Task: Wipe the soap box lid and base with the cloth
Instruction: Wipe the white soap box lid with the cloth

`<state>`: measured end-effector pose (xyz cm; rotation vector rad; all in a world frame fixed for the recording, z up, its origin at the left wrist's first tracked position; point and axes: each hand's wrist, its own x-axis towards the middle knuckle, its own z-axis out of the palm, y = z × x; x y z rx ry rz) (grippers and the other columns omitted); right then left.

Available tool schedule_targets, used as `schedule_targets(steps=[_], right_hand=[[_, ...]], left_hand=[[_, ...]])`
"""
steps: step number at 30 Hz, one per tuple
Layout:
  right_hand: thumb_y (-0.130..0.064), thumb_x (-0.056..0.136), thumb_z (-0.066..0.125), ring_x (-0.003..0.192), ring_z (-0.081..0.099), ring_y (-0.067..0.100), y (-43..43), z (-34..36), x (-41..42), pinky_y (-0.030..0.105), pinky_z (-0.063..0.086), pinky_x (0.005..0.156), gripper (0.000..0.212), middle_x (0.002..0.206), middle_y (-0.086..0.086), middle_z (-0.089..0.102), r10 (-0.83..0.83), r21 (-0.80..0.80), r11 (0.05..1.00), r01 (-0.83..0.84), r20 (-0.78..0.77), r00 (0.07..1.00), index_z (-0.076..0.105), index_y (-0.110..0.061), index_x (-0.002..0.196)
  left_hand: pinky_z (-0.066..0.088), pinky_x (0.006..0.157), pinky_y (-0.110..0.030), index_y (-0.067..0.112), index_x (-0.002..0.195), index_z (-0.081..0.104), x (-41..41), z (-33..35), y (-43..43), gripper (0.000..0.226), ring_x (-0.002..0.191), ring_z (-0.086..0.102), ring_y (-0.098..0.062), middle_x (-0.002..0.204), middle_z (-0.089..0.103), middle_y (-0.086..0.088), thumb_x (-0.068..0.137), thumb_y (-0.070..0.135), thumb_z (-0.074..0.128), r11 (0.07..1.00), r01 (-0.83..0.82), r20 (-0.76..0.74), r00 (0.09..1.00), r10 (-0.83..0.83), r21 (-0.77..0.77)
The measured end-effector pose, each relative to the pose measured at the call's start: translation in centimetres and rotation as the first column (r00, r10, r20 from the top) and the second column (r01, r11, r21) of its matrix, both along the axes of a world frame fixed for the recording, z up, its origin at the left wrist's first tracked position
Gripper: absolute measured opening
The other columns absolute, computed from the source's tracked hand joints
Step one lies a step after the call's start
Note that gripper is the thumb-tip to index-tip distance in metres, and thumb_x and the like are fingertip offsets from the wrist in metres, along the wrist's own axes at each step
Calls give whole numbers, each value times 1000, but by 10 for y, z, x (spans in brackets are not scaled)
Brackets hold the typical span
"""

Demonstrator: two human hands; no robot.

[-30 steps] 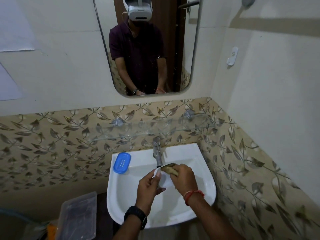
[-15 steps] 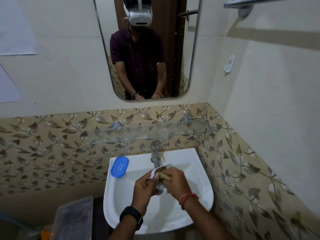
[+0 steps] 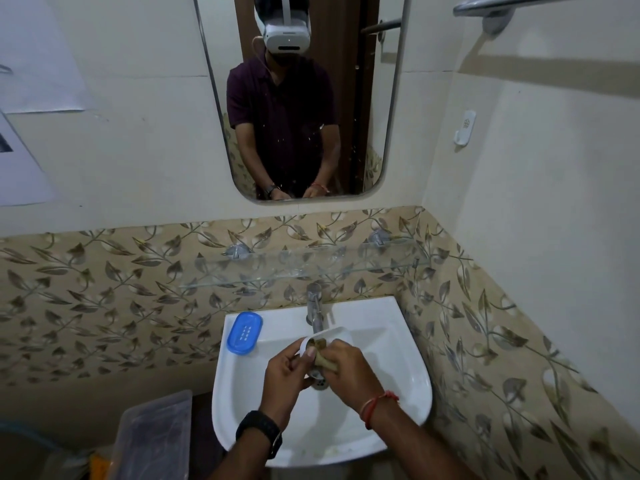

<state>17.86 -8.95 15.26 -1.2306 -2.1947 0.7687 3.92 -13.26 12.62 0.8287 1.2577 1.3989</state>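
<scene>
Left hand point(image 3: 285, 374) pinches white oval shell point(image 3: 334, 333); right hand point(image 3: 349, 370) clamps crumpled tan cloth point(image 3: 320, 351) inside. Blue half point(image 3: 244, 332), probably plastic, at ten o'clock.

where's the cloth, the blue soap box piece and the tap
cloth point(image 3: 325, 358): head view, its visible brown fold
blue soap box piece point(image 3: 244, 332): head view, middle of its top
tap point(image 3: 314, 308): head view, upright body

- sink point(image 3: 408, 368) dead centre, tap point(image 3: 314, 308) at its 12 o'clock
- one soap box half point(image 3: 244, 332) on the sink rim at 10 o'clock
- over the basin: other soap box half point(image 3: 332, 334) in the left hand point(image 3: 285, 379), cloth point(image 3: 325, 358) in the right hand point(image 3: 349, 372), touching
- glass shelf point(image 3: 294, 268) behind the tap, mirror point(image 3: 301, 98) above it
- plastic tub point(image 3: 156, 434) outside the sink, at 8 o'clock
</scene>
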Motion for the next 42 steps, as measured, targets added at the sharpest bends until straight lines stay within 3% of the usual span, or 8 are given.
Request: schedule_targets(steps=[7,11,17,24,29,32,37,42], right_hand=[[-13,88,62,90,63,27,16,7,16,25,47,83,19,95,17,66,-210,76,975,208,9,978,76,-9,101],[-9,84,62,84,63,23,5,9,10,26,52,78,18,92,13,67,-36,34,999,39,-84,996,77,-12,95],[-13,86,61,96,59,29,15,-9,19,27,44,82,21,100,15,64,68,29,996,-82,333,940,75,-14,102],[-16,90,58,113,54,27,26,-10,14,29,42,101,28,119,11,61,-41,22,999,36,360,932,68,-14,116],[1,82,53,96,60,32,16,-13,-1,33,48,85,21,99,19,65,148,-105,987,-121,316,937,67,-13,76],[-3,84,57,94,61,28,17,-19,0,40,51,87,15,99,16,66,91,-139,989,-54,280,956,69,-1,92],[-13,87,59,111,51,25,24,-24,13,26,44,94,33,114,10,58,-111,-27,992,126,319,941,62,-15,120],[1,81,50,92,53,27,10,-20,-5,26,37,79,26,95,12,58,83,-22,997,-79,291,953,70,-16,80]], left_hand=[[63,70,-32,20,122,72,2,0,-5,36,99,77,-24,107,80,-11,88,30,70,1000,1,68,998,-2,13],[62,70,-31,23,121,74,5,-1,-3,30,96,77,-21,104,81,-10,91,26,69,1000,11,27,1000,-11,28],[63,69,-30,19,120,71,-1,-12,-6,25,93,78,-25,100,81,-12,96,19,67,999,-42,4,999,42,-7],[63,69,-30,22,120,73,4,-13,-3,26,94,78,-23,101,82,-10,94,22,69,999,-42,-37,998,43,24],[63,72,-31,26,116,73,-2,-21,-4,25,92,78,-22,99,82,-8,91,25,73,995,-93,-71,993,94,17],[63,76,-32,19,121,72,-4,-23,-2,28,96,78,-23,103,82,-8,93,23,71,997,-68,-90,993,70,23],[63,74,-29,20,120,71,-5,-21,0,28,98,77,-21,105,81,-3,93,25,71,997,-74,-87,993,77,33],[63,86,-41,18,119,72,-8,-26,4,28,100,77,-21,107,81,-3,91,19,74,995,-95,-143,985,100,42]])
